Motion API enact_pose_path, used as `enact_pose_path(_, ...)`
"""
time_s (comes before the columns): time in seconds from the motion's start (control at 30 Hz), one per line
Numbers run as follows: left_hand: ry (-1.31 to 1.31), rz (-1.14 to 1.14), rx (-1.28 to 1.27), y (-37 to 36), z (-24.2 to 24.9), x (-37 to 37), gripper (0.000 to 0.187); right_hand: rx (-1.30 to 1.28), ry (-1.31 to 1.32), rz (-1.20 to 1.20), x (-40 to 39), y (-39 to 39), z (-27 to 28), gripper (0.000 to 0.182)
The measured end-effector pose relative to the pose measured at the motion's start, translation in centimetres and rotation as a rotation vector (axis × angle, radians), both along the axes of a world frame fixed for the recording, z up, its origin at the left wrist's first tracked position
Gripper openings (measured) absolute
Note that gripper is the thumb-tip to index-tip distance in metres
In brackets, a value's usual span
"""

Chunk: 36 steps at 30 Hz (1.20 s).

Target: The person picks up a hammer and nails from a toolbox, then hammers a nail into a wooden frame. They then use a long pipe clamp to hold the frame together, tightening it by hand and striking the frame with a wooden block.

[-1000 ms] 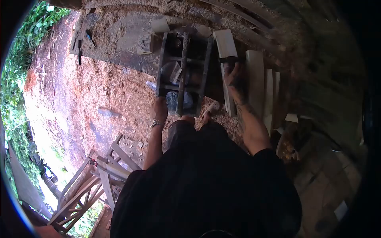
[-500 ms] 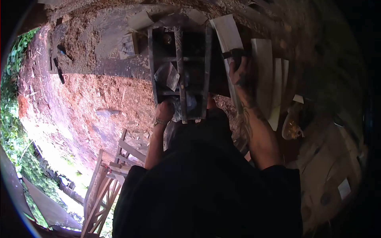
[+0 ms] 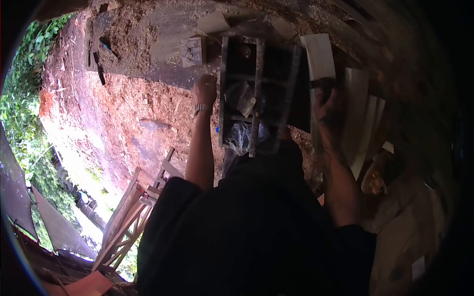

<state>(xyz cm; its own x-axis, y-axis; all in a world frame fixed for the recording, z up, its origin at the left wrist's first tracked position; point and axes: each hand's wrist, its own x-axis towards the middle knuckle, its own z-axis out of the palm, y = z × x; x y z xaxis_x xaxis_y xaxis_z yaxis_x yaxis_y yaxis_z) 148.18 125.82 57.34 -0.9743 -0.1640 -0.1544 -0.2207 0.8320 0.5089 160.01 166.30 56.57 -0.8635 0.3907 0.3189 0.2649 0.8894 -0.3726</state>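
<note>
The dark tool (image 3: 323, 83) is on the pale board (image 3: 318, 54), past the box's (image 3: 223, 98) right edge, gripped by my right hand (image 3: 328, 102). My left hand (image 3: 204, 89) is by the left edge, open or closed, I can't tell. Loose fingers could let the tool slip.

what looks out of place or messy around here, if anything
An angular piece sits askew in the divided frame, out of line with its slats. Crumpled clear plastic is bunched at the frame's end nearest the person. Shavings litter the ground, though that seems normal around woodwork. No damage is evident, but the dark parts hide detail.
</note>
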Motion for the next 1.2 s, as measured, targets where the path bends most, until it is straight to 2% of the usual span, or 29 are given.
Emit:
enact_pose_path(0.03,-0.038,0.058,0.029,-1.1,-3.4,-0.7,0.037,-0.011,-0.046,-0.002,0.0,-0.1,0.7,0.05)
enact_pose_path(0.1,-0.039,0.121,0.03,-0.5,-3.9,-1.6,0.038,-0.024,-0.129,-0.017,-0.5,0.0,1.6,0.049)
enact_pose_path(0.17,0.021,0.138,-0.039,0.2,-2.9,-1.9,0.04,0.018,-0.085,0.0,-0.4,0.2,1.3,0.047)
enact_pose_path(0.2,0.128,0.041,-0.128,0.6,-1.7,-1.9,0.037,0.037,-0.068,0.008,-0.3,0.3,1.1,0.046)
enact_pose_path(0.3,0.262,-0.067,-0.044,5.2,3.8,-2.6,0.026,0.091,-0.063,0.023,-0.3,0.3,1.2,0.043)
enact_pose_path(0.33,0.262,-0.151,0.09,6.6,4.0,-2.8,0.022,0.081,-0.079,0.025,-0.2,0.2,1.5,0.043)
enact_pose_path(0.43,0.224,-0.504,0.144,10.1,4.4,-4.6,0.032,0.081,-0.128,0.03,-0.7,0.1,2.6,0.043)
enact_pose_path(0.53,0.36,-0.45,-0.185,13.3,3.7,-4.9,0.041,0.097,-0.18,0.038,-1.0,0.2,3.0,0.047)
enact_pose_path(0.63,0.179,-0.378,-0.285,14.6,4.1,-4.8,0.04,0.07,-0.182,0.022,-0.5,-0.1,2.0,0.048)
enact_pose_path(0.67,0.27,-0.351,-0.324,14.3,1.7,-5.0,0.036,0.077,-0.178,0.017,-0.3,-0.1,1.6,0.048)
enact_pose_path(0.8,0.157,-0.294,-0.422,14.7,0.9,-5.1,0.035,0.091,-0.133,0.057,-0.8,-0.2,2.6,0.046)
enact_pose_path(0.9,0.07,-0.301,-0.349,14.1,3.1,-4.2,0.038,0.058,-0.183,0.052,-0.7,-0.2,3.1,0.046)
enact_pose_path(0.93,0.149,-0.291,-0.285,13.2,3.9,-3.5,0.044,0.065,-0.183,0.047,-0.8,-0.1,2.9,0.046)
enact_pose_path(1.03,0.21,-0.219,-0.168,12.4,10.5,-1.3,0.033,0.052,-0.185,0.025,-0.5,-0.2,2.2,0.046)
enact_pose_path(1.2,0.107,-0.156,-0.007,9.6,13.3,4.4,0.039,0.057,-0.129,0.004,-0.4,-0.5,1.0,0.043)
